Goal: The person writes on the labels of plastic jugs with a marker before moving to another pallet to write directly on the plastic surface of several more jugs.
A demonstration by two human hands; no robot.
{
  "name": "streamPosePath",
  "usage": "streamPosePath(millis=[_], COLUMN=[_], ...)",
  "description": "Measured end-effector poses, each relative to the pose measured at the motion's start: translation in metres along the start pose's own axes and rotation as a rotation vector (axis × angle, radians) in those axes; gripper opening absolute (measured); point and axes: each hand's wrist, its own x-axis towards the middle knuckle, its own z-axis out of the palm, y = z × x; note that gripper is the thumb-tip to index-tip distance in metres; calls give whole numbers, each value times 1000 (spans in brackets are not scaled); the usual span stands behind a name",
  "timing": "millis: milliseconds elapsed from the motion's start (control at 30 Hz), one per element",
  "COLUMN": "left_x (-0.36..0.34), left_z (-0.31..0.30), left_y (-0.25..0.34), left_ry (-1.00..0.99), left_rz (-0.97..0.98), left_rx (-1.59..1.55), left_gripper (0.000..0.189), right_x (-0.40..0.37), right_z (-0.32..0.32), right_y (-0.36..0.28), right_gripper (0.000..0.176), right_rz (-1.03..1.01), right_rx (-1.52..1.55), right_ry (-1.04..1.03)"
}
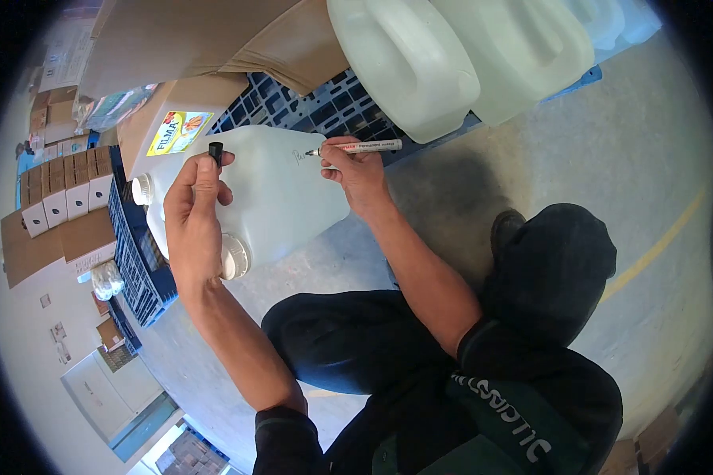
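Observation:
A white permanent marker (pixel 372 146) is held in my right hand (pixel 359 176), its dark tip at the side of a translucent white jug (pixel 273 198). Short dark handwriting shows on the jug just beside the tip. My left hand (pixel 196 214) pinches a small black cap (pixel 215 152) between thumb and finger, in front of the jug's neck end. One white screw lid (pixel 234 256) shows by my left wrist, and another lid (pixel 142 190) lies farther left.
Large filled jugs (pixel 420 71) stand at the top on a blue pallet (pixel 356 107). A cardboard box (pixel 190 99) with a yellow label is behind the marked jug. Stacked boxes (pixel 67 186) and more pallets (pixel 135 245) are at the left. My bent knees are below.

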Motion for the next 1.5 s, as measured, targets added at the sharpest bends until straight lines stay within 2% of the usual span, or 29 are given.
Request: streamPosePath(millis=[200, 267, 400, 567, 667, 833, 1000, 1067, 1200, 1367, 1500], left_x=[3, 3, 5, 7, 5, 4, 6, 5, 6, 9, 5], left_z=[-2, -1, -3, -6, -2, -3, -5, -6, -6, -7, -5], left_y=[-3, -2, -5, -7, -3, -5, -6, -3, -3, -3, -2], left_ry=[-17, -16, -22, -24, -11, -8, -43, -41, -64, -83, -69], left_rz=[8, 3, 10, -5, -13, -5, 22, 14, 9, 17, 8], left_rx=[-66, -90, -142, -104, -112, -90, -99, -82, -109, -149, -150], left_gripper=[39, 39, 35, 34, 37, 40, 38, 37, 35, 34, 34], right_x=[3, 4, 5, 6, 10, 11, 12, 11, 16, 14, 15], right_z=[-4, -4, -8, -9, -16, -16, -16, -16, -20, -16, -18], right_y=[3, 4, 7, 9, 11, 13, 12, 14, 18, 16, 16], right_gripper=[16, 17, 17, 13, 18, 17, 13, 13, 13, 12, 15], right_rz=[4, 9, 19, 32, 36, 13, 30, 21, 51, 32, 50], right_rx=[-58, -49, -51, -62, -70, -75, -52, -53, -47, -68, -61], right_ry=[-4, 62, 27, 98, 38, 62, 68, 135, 92, 205, 176])
